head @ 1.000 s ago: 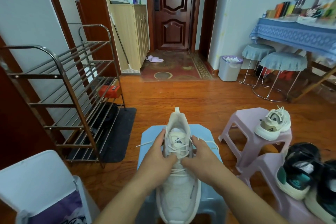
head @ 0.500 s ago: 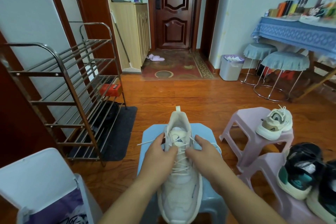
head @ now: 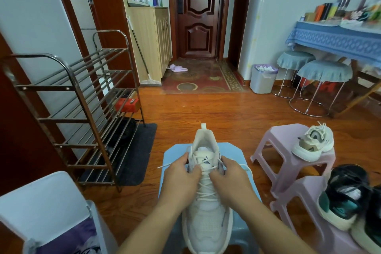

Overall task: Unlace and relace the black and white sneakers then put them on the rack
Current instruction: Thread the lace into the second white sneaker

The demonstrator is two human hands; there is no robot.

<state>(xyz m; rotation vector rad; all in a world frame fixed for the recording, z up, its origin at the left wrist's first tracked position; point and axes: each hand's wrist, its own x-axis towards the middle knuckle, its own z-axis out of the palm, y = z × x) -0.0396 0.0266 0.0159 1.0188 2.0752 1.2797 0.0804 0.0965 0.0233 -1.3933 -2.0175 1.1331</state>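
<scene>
A white sneaker (head: 207,218) lies on a light blue stool (head: 235,152), heel away from me, its laces criss-crossed up the tongue. My left hand (head: 181,177) pinches the lace at the sneaker's left top eyelets; a loose lace end sticks out to the left. My right hand (head: 231,177) pinches the lace at the right top eyelets, with a lace loop trailing past it. A pair of black and white sneakers (head: 344,198) with teal heels sits on a pink stool at the lower right. The metal shoe rack (head: 82,109) stands at the left.
A cream sneaker (head: 313,144) rests on another pink stool (head: 278,150). A white lidded bin (head: 41,208) is at the lower left. A dark mat (head: 140,150) lies under the rack. Round stools, a bin and a blue-clothed table stand at the right.
Both hands have slid a little farther up the sneaker toward its top eyelets, still working the lace. The view has tilted slightly.
</scene>
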